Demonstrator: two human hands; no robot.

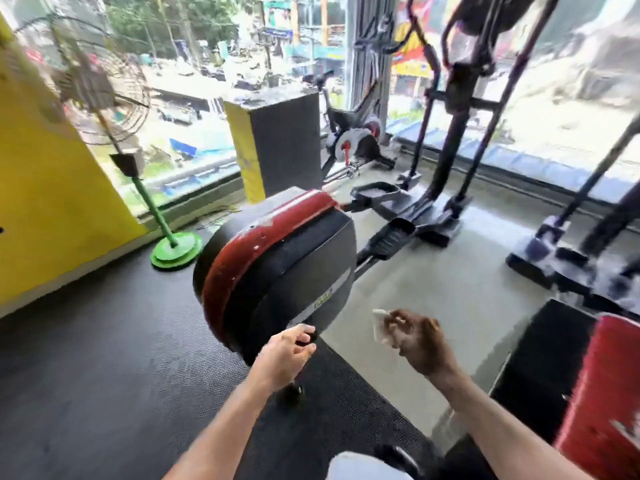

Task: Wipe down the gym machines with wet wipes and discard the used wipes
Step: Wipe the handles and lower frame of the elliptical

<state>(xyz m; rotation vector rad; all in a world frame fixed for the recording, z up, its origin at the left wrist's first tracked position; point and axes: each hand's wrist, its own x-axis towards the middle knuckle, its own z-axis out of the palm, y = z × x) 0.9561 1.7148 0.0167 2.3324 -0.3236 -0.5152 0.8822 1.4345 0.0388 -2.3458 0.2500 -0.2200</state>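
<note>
Left hand (289, 348) near centre, fingers curled at the lower edge of the elliptical housing (277, 268); blur, cannot tell if it grips it. Right hand (420, 344) just right of it, raised, pinching a white wet wipe (378, 325), clear of the machine. Housing red and dark grey, on black floor mat (104, 358). Farther: pedals (377, 194), second elliptical frame (457, 109) right, green-stand fan (100, 84) left, spin bike (356, 136) far by windows.
</note>
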